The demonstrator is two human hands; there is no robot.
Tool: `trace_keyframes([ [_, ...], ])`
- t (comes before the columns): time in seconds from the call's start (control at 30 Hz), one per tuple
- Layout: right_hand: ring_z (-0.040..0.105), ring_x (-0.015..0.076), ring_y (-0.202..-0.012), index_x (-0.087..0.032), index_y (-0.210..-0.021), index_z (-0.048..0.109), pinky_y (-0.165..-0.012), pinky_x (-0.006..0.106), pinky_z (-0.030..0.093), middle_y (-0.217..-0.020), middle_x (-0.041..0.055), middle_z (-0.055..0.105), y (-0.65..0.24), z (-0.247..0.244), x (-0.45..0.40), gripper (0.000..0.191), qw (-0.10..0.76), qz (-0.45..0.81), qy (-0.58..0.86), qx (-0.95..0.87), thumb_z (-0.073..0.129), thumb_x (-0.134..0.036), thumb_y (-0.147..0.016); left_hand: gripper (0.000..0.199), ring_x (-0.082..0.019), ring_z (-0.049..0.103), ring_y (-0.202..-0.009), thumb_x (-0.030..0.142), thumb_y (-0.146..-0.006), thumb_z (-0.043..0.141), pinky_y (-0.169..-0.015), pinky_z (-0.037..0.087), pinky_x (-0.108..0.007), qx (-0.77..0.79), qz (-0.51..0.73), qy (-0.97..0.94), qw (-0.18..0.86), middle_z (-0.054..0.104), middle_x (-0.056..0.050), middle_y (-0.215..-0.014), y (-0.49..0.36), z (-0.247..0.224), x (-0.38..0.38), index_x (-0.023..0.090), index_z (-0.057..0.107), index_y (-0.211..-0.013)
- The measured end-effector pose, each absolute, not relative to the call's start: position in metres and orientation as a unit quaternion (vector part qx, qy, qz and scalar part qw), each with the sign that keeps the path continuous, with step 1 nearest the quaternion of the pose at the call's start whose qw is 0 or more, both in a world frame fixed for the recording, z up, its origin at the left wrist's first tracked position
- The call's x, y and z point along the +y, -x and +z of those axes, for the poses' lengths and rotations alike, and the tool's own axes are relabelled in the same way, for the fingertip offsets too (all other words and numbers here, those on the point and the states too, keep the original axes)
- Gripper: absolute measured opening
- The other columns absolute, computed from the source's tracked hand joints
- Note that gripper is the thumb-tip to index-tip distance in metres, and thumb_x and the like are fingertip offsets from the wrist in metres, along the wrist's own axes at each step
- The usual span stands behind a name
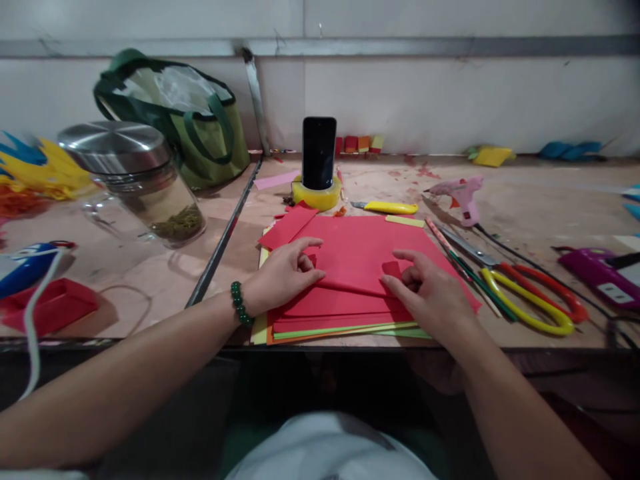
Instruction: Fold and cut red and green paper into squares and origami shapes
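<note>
Left hand (290,275) and right hand (431,293), both half-open, fingers curled, are at the near edge of the red sheet (357,257) atop the paper stack; grip unclear.

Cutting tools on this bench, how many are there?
2: a yellow utility knife behind the red paper, and scissors to the paper's right. Others may hide underneath.

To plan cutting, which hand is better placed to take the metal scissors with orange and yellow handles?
The right hand, probably: the scissors lie on its side, handles nearby; the left hand is farther.
</note>
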State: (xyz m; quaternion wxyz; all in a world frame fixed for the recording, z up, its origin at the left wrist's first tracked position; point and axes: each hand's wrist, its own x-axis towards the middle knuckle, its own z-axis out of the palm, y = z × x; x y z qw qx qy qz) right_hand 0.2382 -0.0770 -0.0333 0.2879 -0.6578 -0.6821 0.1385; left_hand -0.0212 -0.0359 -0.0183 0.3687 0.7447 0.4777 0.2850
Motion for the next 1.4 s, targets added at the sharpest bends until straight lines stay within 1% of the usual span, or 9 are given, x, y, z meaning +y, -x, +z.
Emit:
trace_keyframes([
  [0.27,0.053,0.0165,-0.055,-0.018,-0.121,0.057,-0.053,0.028,0.038,-0.062,-0.0028,0.056,-0.238,-0.029,-0.08,0.053,0.295,0.171,0.638,-0.69,0.059,-0.054,-0.082,0.043,-0.011,0.054,-0.058,0.022,-0.078,0.065,-0.055,0.04,-0.021,0.485,0.279,-0.753,0.347,0.057,0.006,-0.061,0.018,-0.02,-0.035,0.015,0.055,-0.119],
  [0.4,0.053,0.0155,-0.056,-0.018,-0.123,0.055,-0.055,0.027,0.04,-0.064,-0.0028,0.056,-0.239,-0.028,-0.081,0.05,0.304,0.185,0.629,-0.691,0.061,-0.046,-0.082,0.042,-0.011,0.054,-0.058,0.025,-0.08,0.063,-0.056,0.041,-0.022,0.482,0.274,-0.752,0.356,0.057,0.005,-0.062,0.018,-0.019,-0.036,0.014,0.055,-0.119],
  [0.6,0.054,0.0159,-0.057,-0.018,-0.124,0.055,-0.054,0.027,0.041,-0.065,-0.0023,0.057,-0.241,-0.029,-0.08,0.048,0.286,0.166,0.634,-0.699,0.06,-0.042,-0.083,0.053,-0.011,0.053,-0.06,0.029,-0.078,0.066,-0.057,0.041,-0.022,0.453,0.27,-0.75,0.399,0.057,0.006,-0.063,0.02,-0.016,-0.037,0.015,0.051,-0.128],
  [0.73,0.056,0.0167,-0.06,-0.017,-0.124,0.055,-0.057,0.028,0.043,-0.067,-0.0011,0.058,-0.242,-0.03,-0.081,0.049,0.284,0.153,0.627,-0.709,0.061,-0.042,-0.082,0.047,-0.011,0.052,-0.059,0.027,-0.082,0.062,-0.058,0.041,-0.022,0.461,0.255,-0.752,0.398,0.055,0.006,-0.063,0.019,-0.014,-0.035,0.013,0.053,-0.126],
  [0.97,0.056,0.0173,-0.06,-0.015,-0.124,0.056,-0.057,0.03,0.045,-0.067,-0.0011,0.057,-0.24,-0.03,-0.082,0.05,0.293,0.154,0.624,-0.707,0.062,-0.042,-0.081,0.042,-0.01,0.052,-0.06,0.023,-0.081,0.062,-0.058,0.041,-0.023,0.468,0.25,-0.765,0.365,0.054,0.006,-0.065,0.017,-0.016,-0.035,0.014,0.056,-0.122],
  [1.17,0.055,0.0166,-0.061,-0.016,-0.125,0.055,-0.058,0.029,0.045,-0.067,-0.0009,0.057,-0.241,-0.03,-0.083,0.05,0.292,0.157,0.621,-0.71,0.062,-0.041,-0.082,0.042,-0.012,0.056,-0.065,0.023,-0.083,0.06,-0.062,0.044,-0.024,0.467,0.236,-0.801,0.292,0.06,0.003,-0.072,0.019,-0.021,-0.04,0.019,0.055,-0.124],
  [1.23,0.055,0.0166,-0.06,-0.017,-0.124,0.055,-0.058,0.029,0.044,-0.067,-0.001,0.058,-0.241,-0.03,-0.082,0.05,0.288,0.155,0.627,-0.707,0.063,-0.041,-0.082,0.042,-0.015,0.06,-0.072,0.024,-0.086,0.058,-0.066,0.047,-0.026,0.468,0.224,-0.817,0.253,0.064,0.001,-0.078,0.019,-0.02,-0.044,0.019,0.054,-0.127],
  [1.3,0.055,0.0166,-0.06,-0.017,-0.124,0.055,-0.057,0.029,0.044,-0.067,-0.0012,0.059,-0.241,-0.03,-0.082,0.05,0.285,0.158,0.633,-0.702,0.063,-0.041,-0.081,0.041,-0.018,0.064,-0.085,0.024,-0.089,0.055,-0.076,0.049,-0.03,0.457,0.213,-0.84,0.201,0.069,-0.005,-0.097,0.018,-0.019,-0.048,0.019,0.052,-0.129],
  [1.4,0.055,0.0163,-0.059,-0.017,-0.125,0.055,-0.056,0.028,0.043,-0.068,-0.0015,0.059,-0.24,-0.028,-0.082,0.05,0.281,0.17,0.634,-0.7,0.063,-0.039,-0.082,0.039,-0.022,0.061,-0.108,0.023,-0.092,0.05,-0.093,0.047,-0.035,0.434,0.205,-0.865,0.149,0.064,-0.009,-0.124,0.017,-0.017,-0.053,0.016,0.052,-0.13],
])
